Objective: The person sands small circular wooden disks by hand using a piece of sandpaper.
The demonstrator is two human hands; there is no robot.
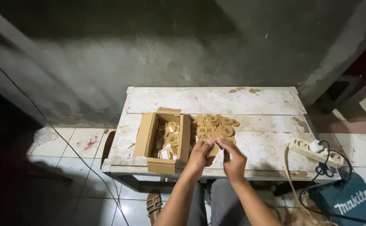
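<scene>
My left hand point(199, 156) and my right hand point(233, 160) meet above the front of a worn white wooden table point(250, 102). Both pinch one small tan round disc point(213, 149) between their fingertips. Just beyond the hands lies a pile of similar tan discs with holes point(214, 125). To the left of my left hand stands an open cardboard box point(163, 140) holding several more discs and small white pieces.
A white power strip point(314, 152) with a plug sits on the table's right edge, its cords hanging down. A teal tool case point(347, 200) rests on the tiled floor at right. A dark cable crosses the floor at left. A grey wall stands behind the table.
</scene>
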